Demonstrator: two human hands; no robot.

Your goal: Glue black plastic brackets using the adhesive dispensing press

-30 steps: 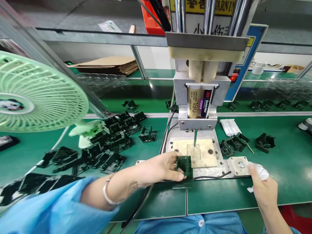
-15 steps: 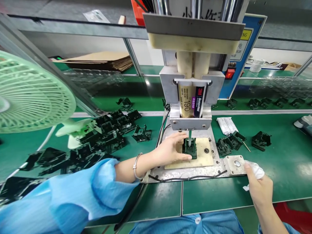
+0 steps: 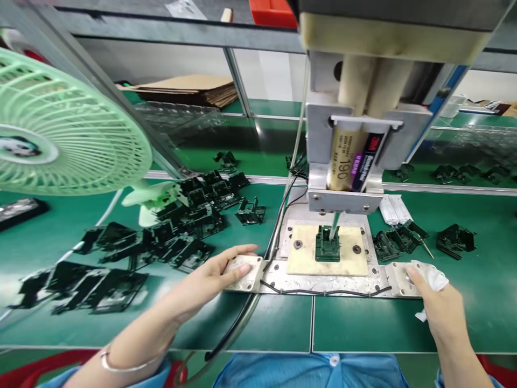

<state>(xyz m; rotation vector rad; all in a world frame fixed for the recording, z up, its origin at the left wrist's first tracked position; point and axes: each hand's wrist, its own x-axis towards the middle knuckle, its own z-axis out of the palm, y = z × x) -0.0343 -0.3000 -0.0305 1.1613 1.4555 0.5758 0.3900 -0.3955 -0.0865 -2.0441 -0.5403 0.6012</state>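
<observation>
A dark green plastic part [image 3: 327,246] sits in the cream fixture plate [image 3: 307,257] under the glue dispenser's nozzle [image 3: 333,226], which touches its top. My left hand [image 3: 216,275] lies flat, fingers stretched, on the left metal button block [image 3: 249,269] of the base. My right hand [image 3: 438,304] holds a white cloth [image 3: 434,279] in its fingers while its thumb presses the right button block [image 3: 399,277]. The adhesive cartridge [image 3: 351,159] hangs in the metal holder above.
A pile of black plastic parts [image 3: 181,226] lies left of the machine on the green mat. More black parts [image 3: 398,237] and white packets [image 3: 393,209] lie at the right. A green fan [image 3: 60,124] stands at the left. Cardboard [image 3: 189,89] is behind the glass.
My left hand let go of the green part, left it in the fixture, and moved down-left onto the left button block. The view came closer to the dispenser.
</observation>
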